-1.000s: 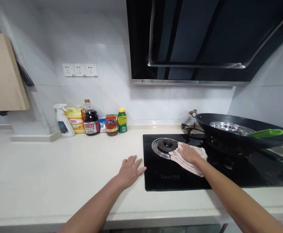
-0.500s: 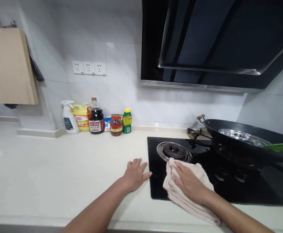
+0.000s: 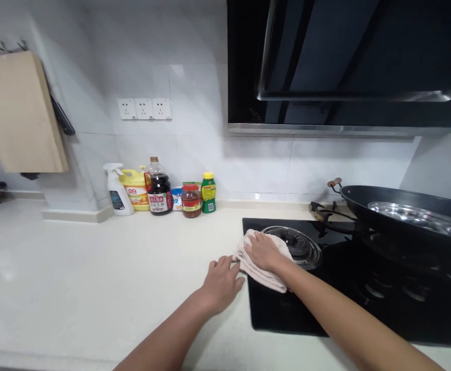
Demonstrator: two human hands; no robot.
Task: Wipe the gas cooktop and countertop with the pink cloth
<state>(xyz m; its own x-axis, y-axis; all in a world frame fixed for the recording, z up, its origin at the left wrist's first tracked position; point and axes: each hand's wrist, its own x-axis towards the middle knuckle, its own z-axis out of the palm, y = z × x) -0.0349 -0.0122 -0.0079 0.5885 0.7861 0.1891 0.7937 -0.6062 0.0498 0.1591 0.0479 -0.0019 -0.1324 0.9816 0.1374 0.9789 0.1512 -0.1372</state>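
Note:
My right hand (image 3: 262, 251) presses a folded pale pink cloth (image 3: 266, 278) down over the left edge of the black glass cooktop (image 3: 287, 314), beside the round burner (image 3: 295, 245). Part of the cloth covers the burner's near left rim and reaches past the cooktop's edge onto the counter. On the white countertop (image 3: 113, 288), just left of the cooktop, my left hand (image 3: 221, 283) lies with its fingers apart, holding nothing. Its fingertips are close to the cloth's corner; whether they touch it I cannot tell.
A large black wok (image 3: 395, 211) with a shiny metal piece inside stands on the right burner. Along the wall are a spray bottle (image 3: 119, 193), yellow jug (image 3: 136, 190), soy sauce bottle (image 3: 159, 190), red-lidded jar (image 3: 191, 201) and green bottle (image 3: 209, 193). A range hood (image 3: 345, 62) hangs above.
My right hand has slid the cloth left and away from me, from the cooktop's front to its left edge. My left hand stays on the counter. The view has shifted slightly.

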